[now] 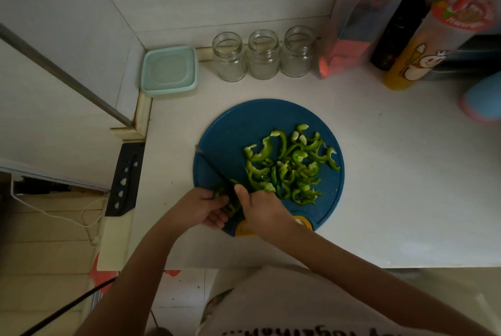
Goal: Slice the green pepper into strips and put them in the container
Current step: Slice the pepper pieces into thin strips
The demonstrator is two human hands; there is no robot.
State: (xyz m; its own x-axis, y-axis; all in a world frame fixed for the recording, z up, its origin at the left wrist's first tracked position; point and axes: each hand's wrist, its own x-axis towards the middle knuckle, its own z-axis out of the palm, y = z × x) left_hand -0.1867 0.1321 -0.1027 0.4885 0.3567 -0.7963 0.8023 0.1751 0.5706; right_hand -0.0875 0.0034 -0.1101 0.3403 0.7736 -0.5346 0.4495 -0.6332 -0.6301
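Blue board [233,129], pepper [231,208] in left hand [204,209], knife [214,167]

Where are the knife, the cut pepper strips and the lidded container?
Dark-bladed kitchen knife [215,170]: head view, mid-blade.
Green cut pepper strips [287,170]: head view, pile's centre.
Pale green square plastic container [169,70]: head view, lid's centre.

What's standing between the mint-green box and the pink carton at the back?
Three open glass jars stand in a row between the box and the carton, shown in the head view.
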